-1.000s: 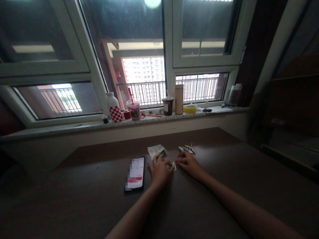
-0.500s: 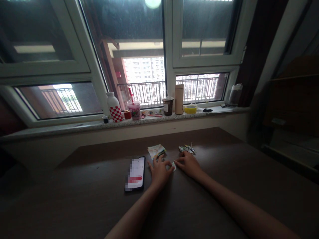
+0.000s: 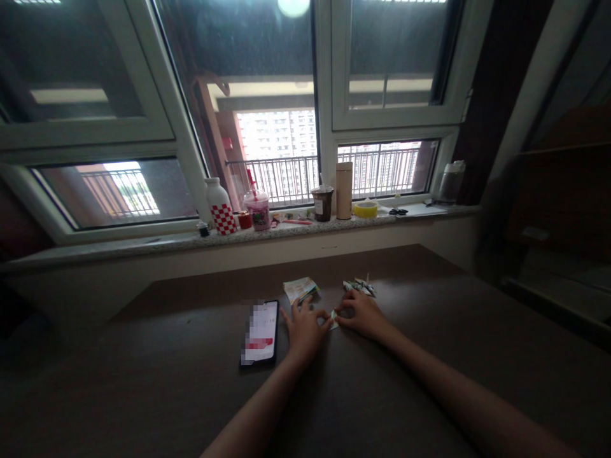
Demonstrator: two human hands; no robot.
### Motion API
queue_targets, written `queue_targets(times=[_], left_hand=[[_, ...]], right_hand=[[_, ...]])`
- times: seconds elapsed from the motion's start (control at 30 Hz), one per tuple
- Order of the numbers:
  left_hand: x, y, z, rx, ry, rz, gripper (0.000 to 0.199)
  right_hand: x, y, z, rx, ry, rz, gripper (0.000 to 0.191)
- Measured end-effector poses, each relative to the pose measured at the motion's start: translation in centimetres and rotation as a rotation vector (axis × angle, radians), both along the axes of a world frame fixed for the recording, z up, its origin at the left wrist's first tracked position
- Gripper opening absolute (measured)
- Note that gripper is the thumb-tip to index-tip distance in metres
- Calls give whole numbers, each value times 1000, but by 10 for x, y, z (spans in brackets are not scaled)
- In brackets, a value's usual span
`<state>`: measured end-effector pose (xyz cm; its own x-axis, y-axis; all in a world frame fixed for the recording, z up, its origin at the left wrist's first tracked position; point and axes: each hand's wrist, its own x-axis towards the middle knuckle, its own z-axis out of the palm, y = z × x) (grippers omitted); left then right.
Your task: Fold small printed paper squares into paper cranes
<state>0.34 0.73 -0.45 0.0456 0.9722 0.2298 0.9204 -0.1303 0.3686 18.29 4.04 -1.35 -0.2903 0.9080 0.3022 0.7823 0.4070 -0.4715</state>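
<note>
Between my two hands, low over the brown table [image 3: 191, 362], is a small pale green-white paper piece [image 3: 333, 320]. My left hand [image 3: 307, 327] pinches its left side with thumb and forefinger, the other fingers spread. On its right side the fingertips of my right hand [image 3: 361, 313] are pinched together. A stack of printed paper sheets [image 3: 300, 289] lies just beyond my left hand. Past my right hand sits a small heap of folded or twisted papers [image 3: 360, 286]. A phone [image 3: 260, 334] with a lit screen lies left of my left hand.
Along the windowsill [image 3: 281, 230] stand a red-checked white bottle [image 3: 222, 210], a pink cup [image 3: 258, 210], a dark drink cup [image 3: 323, 203], a tan flask [image 3: 344, 191], yellow tape [image 3: 365, 210], scissors [image 3: 398, 212] and a clear bottle [image 3: 452, 181].
My right hand's fingertips have shifted slightly, closing against the right side of the small paper piece. The left hand has barely moved.
</note>
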Motion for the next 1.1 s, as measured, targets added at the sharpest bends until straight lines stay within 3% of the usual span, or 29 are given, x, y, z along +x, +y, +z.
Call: queue_targets(times=[0.4, 0.57, 0.63, 0.83, 1.1], left_hand=[[-1, -5, 3, 14, 14, -22, 18], [-6, -4, -1, 17, 8, -52, 20], [-7, -3, -2, 7, 6, -65, 20], [-8, -2, -2, -19, -47, -116, 25], [-10, -1, 1, -26, -85, -151, 27]], right_hand=[[8, -1, -16, 117, 80, 88, 34], [6, -5, -14, 197, 88, 304, 13], [4, -8, -11, 214, 45, 348, 21], [2, -15, -3, 228, 38, 316, 11], [7, 2, -16, 157, 83, 332, 15]])
